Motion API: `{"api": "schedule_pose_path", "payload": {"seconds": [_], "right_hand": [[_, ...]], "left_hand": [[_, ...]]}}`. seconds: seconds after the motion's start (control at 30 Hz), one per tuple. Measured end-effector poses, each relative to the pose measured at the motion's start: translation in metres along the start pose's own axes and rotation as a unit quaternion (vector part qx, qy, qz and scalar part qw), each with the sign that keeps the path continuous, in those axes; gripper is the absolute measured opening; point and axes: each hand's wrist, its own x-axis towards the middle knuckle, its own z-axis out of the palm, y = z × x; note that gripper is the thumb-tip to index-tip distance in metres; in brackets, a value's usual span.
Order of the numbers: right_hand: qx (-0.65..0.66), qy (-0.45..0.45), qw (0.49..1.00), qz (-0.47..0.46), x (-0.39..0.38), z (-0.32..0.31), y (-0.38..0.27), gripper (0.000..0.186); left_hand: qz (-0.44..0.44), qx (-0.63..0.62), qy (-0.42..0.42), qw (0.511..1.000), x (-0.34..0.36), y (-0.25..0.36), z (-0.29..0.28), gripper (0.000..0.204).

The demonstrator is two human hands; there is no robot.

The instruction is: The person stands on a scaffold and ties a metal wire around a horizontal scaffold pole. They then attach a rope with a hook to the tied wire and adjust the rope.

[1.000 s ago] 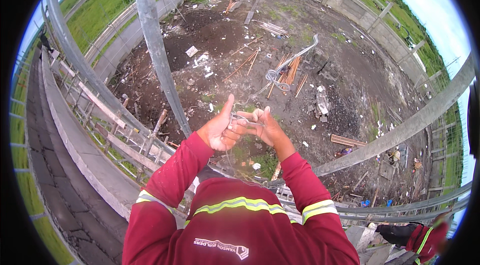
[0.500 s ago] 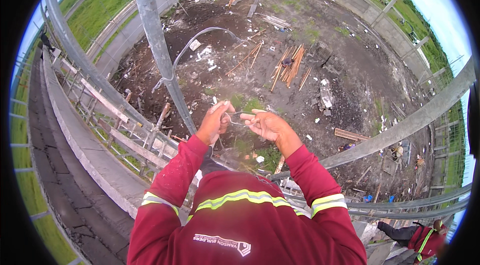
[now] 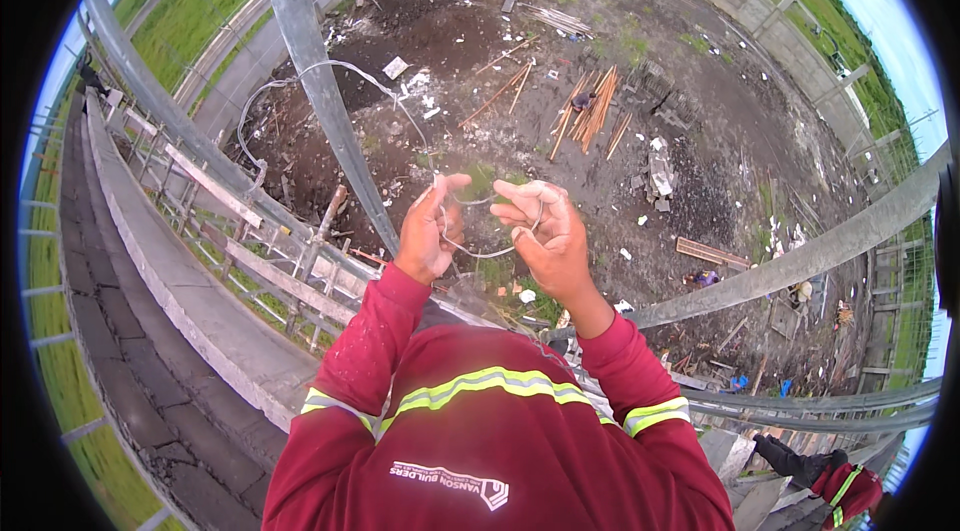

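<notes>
The only bold writing sits on the chest of the person's shirt (image 3: 480, 421): a line of white capital letters (image 3: 438, 479) with a smaller white line beneath them and an angular white logo (image 3: 494, 496) at the right end, all upside down in this view. The shirt is dark red, with yellow and silver bands (image 3: 485, 386) across the chest and around both sleeves.

Both hands are raised in front of the chest, working a thin grey wire (image 3: 487, 257). The left hand (image 3: 432, 234) is mostly closed, its fingers curled on the wire and its forefinger stretched toward the right. The right hand (image 3: 550, 236) is half open, thumb and forefinger apart, with the wire running across its fingers; how firmly it grips, I cannot tell. Between the hands the wire sags in an open loop. From the left hand more of it rises, then bends leftward across the steel pole (image 3: 325, 81) and hangs down beyond.

Below lies muddy ground (image 3: 480, 141) with a pile of long planks (image 3: 595, 111). Another pole (image 3: 800, 266) slants in at the right. At lower right is a co-worker (image 3: 848, 487) in a similar banded red top. Scaffolding (image 3: 225, 241) and a concrete ledge (image 3: 185, 306) curve along the left.
</notes>
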Motion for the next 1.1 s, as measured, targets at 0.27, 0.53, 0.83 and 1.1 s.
{"api": "schedule_pose_path", "payload": {"seconds": [0.27,0.53,0.83,1.1], "right_hand": [[0.024,0.029,0.999,0.039,-0.005,-0.002,-0.012,0.054],[0.100,0.039,0.963,0.247,0.005,-0.043,-0.017,0.073],[0.217,0.042,0.943,0.251,0.001,-0.049,0.005,0.010],[0.322,0.167,0.909,0.203,0.014,-0.048,0.004,0.046]], "left_hand": [[0.013,-0.031,-0.143,0.989,0.003,0.002,-0.017,0.043],[-0.004,0.130,-0.253,0.959,0.007,0.027,-0.019,0.072],[0.001,0.392,-0.183,0.902,0.005,0.047,-0.008,0.042],[0.312,0.553,-0.164,0.755,0.012,0.037,0.011,0.076]]}}
